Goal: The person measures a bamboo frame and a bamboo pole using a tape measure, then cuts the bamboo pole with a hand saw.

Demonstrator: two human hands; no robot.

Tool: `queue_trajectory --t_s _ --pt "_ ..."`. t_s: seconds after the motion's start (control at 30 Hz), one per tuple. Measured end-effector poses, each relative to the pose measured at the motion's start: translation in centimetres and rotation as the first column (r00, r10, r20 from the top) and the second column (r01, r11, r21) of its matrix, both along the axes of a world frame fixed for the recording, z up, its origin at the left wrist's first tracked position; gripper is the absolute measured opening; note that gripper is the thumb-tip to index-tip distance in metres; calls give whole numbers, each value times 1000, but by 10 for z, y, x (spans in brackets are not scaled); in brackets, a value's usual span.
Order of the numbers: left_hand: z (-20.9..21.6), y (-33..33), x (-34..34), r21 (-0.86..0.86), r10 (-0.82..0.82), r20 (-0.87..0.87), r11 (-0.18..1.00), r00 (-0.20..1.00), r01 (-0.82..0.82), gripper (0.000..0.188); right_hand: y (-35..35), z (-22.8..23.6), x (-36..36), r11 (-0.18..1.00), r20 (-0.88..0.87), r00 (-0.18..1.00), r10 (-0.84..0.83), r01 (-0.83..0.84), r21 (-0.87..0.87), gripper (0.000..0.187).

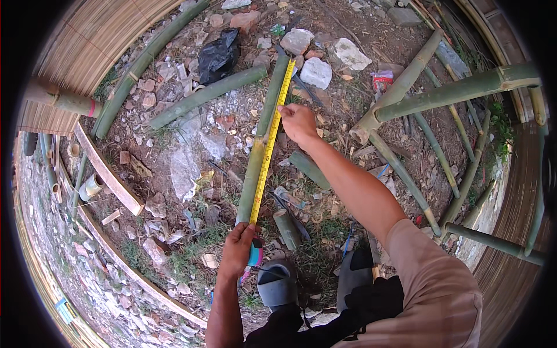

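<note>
Right forearm (354, 177) is slanting forward and leftward across the midline; right hand (299, 124) is pinching, its fingers (287, 112) curling inward. Left forearm (225, 307) is pointing forward from the lower edge; left hand (236, 248) is gripping nearer the body, fingertips directed forward.

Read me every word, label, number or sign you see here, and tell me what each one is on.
Nothing I can quote for you.
Yellow tape: marks along its blade, too small and blurred to read.
Red packet on the ground: printing too small to read.
Blue patch at lower left: too blurred to tell whether it bears writing.
</note>
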State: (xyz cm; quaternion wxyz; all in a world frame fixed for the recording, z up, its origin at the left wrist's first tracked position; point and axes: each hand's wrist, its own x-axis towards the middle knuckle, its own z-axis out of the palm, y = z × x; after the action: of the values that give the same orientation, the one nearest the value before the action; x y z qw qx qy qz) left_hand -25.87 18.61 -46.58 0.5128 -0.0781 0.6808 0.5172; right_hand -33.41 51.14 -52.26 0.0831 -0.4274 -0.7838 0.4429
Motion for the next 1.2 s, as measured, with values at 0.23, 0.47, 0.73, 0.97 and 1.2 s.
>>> queue_trajectory --t_s 0.23,0.47,0.73,0.97,1.2 --pt "-5 -2 7 -51 -16 -112 999 994 10 26 5 -18 -15 1000 2 1000 2 -2 0 32" --pt "-8 -52 35 -127 -70 -122 990 990 54 25 -1 -42 -9 996 -95 994 -46 52 66 35" --pt "6 -204 118 -291 86 -6 953 996 -84 33 -64 -18 35 983 -107 991 85 -66 171 78" --pt "8 -289 187 -686 -74 -157 725 985 -55 34 -151 0 98 534 -184 575 797 -530 659 69" --pt "10 -279 185 -555 -19 -179 827 984 -85 29 -139 2 107 197 106 351 930 -724 661 66"
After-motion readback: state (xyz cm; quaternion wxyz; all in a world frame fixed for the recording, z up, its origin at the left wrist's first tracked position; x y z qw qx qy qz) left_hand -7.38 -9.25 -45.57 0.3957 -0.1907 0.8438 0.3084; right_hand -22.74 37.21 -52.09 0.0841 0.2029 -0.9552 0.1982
